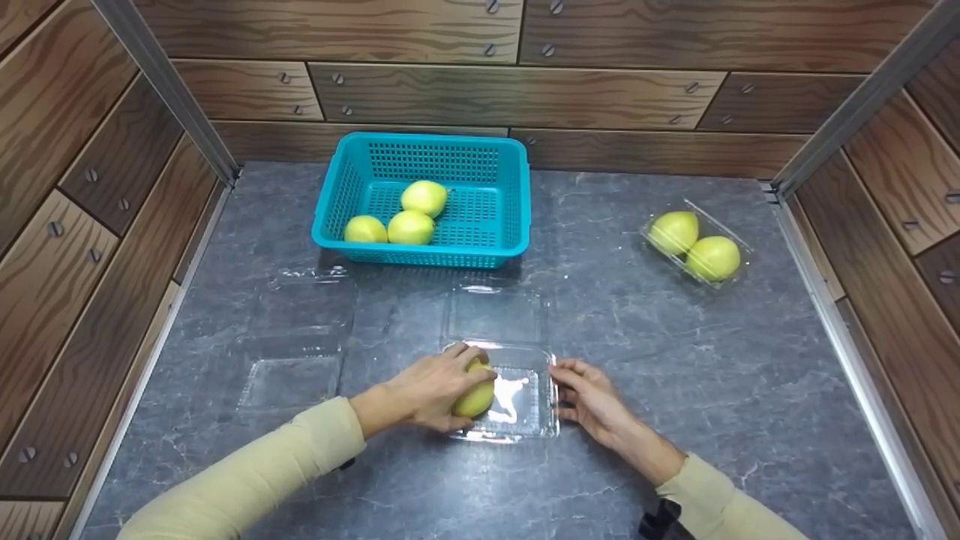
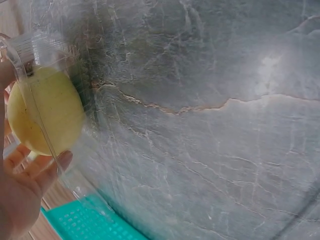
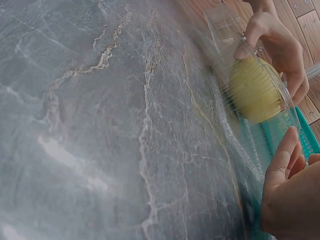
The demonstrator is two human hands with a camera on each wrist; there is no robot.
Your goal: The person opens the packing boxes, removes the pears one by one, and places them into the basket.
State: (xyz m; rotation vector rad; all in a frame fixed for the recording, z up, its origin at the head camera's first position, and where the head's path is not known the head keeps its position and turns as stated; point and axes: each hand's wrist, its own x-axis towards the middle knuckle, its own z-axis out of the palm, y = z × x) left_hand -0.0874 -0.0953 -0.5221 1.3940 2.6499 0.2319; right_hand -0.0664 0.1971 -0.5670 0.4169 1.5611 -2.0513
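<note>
My left hand [image 1: 442, 386] grips a yellow-green apple [image 1: 474, 391], its fingers curled over the fruit. That apple sits at the left side of a clear plastic clamshell box [image 1: 525, 431], whose lid [image 1: 495, 315] lies folded back behind it. At the box's right rim, my right hand [image 1: 596, 401] touches the edge with fairly straight fingertips. From the left wrist, the apple [image 2: 46, 111] shows through the clear wall beside the left hand [image 2: 22, 200]. In the right wrist view, the apple [image 3: 255, 90] is under the left hand, with the right hand [image 3: 292, 190] nearer.
A teal basket [image 1: 517, 202] behind the hands holds several apples [image 1: 424, 199]. Another open clamshell [image 1: 292, 375] lies to the left. Two apples [image 1: 712, 259] sit in a clear box at the back right. Wood-patterned panels [image 1: 517, 97] enclose the grey marbled table [image 1: 675, 360].
</note>
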